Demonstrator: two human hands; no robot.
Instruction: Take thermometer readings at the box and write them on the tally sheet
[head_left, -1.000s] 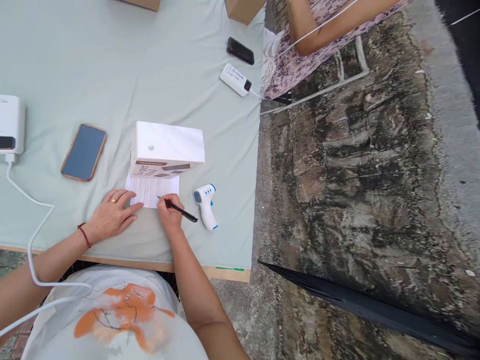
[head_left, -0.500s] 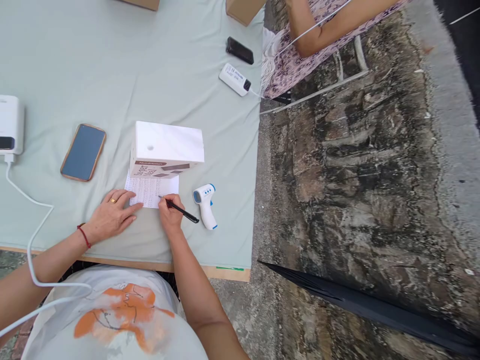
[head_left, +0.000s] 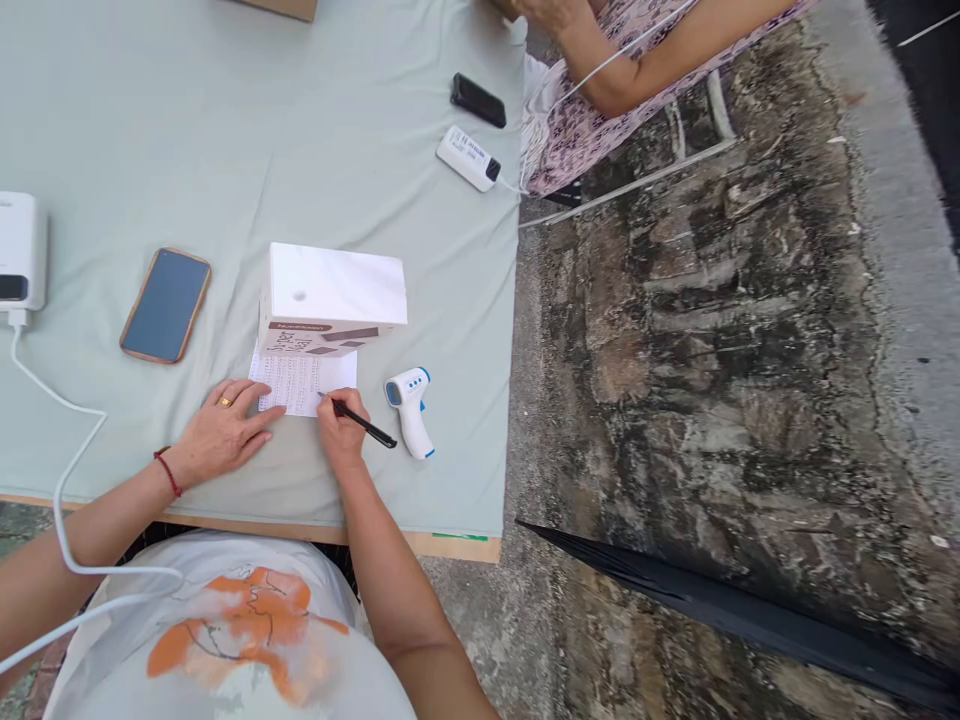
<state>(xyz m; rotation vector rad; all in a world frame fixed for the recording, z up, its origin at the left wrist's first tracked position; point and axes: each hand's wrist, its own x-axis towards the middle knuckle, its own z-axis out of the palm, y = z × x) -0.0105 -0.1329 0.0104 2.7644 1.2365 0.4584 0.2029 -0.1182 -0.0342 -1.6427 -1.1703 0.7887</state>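
Note:
My right hand [head_left: 343, 428] is closed around a black pen [head_left: 366, 425], its tip at the right part of a paper sheet [head_left: 300, 388] covered in rows of small writing. Flat on the cloth, fingers spread, my left hand [head_left: 225, 432] rests its fingertips on the sheet's left edge. A white box [head_left: 337, 285] with brown print stands over the far part of the paper and hides it. Just right of my right hand lies a white and blue infrared thermometer [head_left: 410, 410].
A smartphone [head_left: 166, 305] lies left of the box. A white power bank [head_left: 21, 250] with a cable sits at the far left. Beyond are a white device [head_left: 466, 158] and a black one [head_left: 478, 100]. Another person's arm [head_left: 607, 75] reaches over the table's right edge.
The other person's forearm and hand have come further into view at the top, over the cardboard box there. My hands, the pen and the paper stay almost where they were.

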